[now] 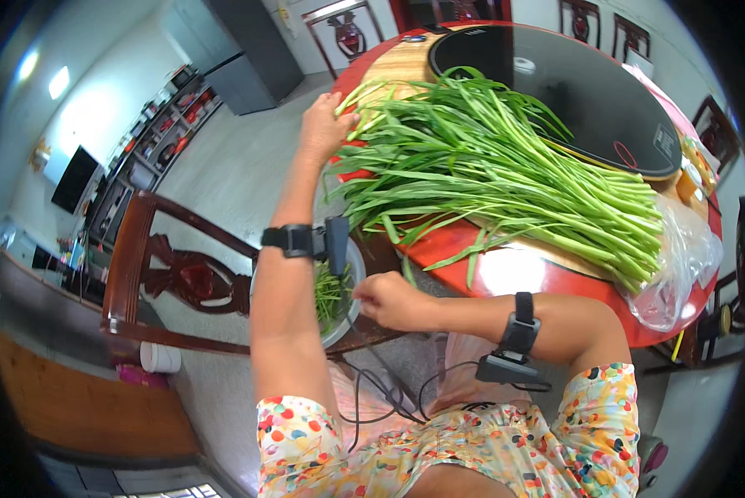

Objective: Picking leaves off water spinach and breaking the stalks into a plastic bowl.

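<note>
A big bundle of long-stemmed leafy greens (472,168), which looks like water spinach, lies across the round table (438,249), leaves to the left and cut stem ends to the right. At the table's left edge my left hand (328,127) has a few pale stalks (361,99) between thumb and fingers. My right hand (397,302) is curled just right of a pale basin (338,339); its fingertips are blurred, and whether they hold anything cannot be told. Short green stem pieces (329,299) lie in the basin, partly hidden by my left forearm.
The basin rests on the seat of a carved wooden chair (189,274). A black glass turntable (571,93) covers the table's far side. A clear plastic bag (677,267) lies by the stem ends, near an orange-and-white jar (690,180). Black cables (379,395) hang over my lap.
</note>
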Available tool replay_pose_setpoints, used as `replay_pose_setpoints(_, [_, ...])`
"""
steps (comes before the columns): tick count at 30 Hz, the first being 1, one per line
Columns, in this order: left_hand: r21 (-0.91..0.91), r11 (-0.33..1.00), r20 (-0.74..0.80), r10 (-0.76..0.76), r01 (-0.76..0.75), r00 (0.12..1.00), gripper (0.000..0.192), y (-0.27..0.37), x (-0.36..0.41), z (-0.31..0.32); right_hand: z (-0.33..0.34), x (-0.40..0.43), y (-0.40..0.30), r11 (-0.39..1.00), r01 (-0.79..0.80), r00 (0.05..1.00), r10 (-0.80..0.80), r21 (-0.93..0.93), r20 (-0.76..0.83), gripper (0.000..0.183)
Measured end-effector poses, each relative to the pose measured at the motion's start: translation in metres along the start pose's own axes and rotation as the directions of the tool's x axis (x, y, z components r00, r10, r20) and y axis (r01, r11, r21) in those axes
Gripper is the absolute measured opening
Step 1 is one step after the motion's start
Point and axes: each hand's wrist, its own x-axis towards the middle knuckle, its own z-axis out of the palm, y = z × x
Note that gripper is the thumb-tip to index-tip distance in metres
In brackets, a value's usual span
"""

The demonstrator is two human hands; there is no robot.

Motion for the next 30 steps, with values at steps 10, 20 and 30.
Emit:
replay_pose_setpoints(10, [-0.319, 0.902, 0.507, 0.423, -0.292, 0.751, 0.018, 0.171, -0.015, -0.002, 0.010, -0.009, 0.015, 0.929, 0.067, 0.946, 0.058, -0.364, 0.320, 0.017])
replay_pose_setpoints(20, [-0.171, 0.858, 0.629, 0.473, -0.484, 0.617, 0.042, 0.240, -0.003, 0.055, 0.041, -0.018, 0.035, 0.798, 0.340, 0.887, -0.097, -0.497, 0.451, 0.022])
replay_pose_setpoints(30, [-0.043, 0.755, 0.619, 0.534, -0.655, 0.576, 0.017, 0.249, 0.002, 0.077, 0.002, -0.026, 0.008, 0.781, 0.460, 0.816, -0.185, -0.422, 0.547, 0.036])
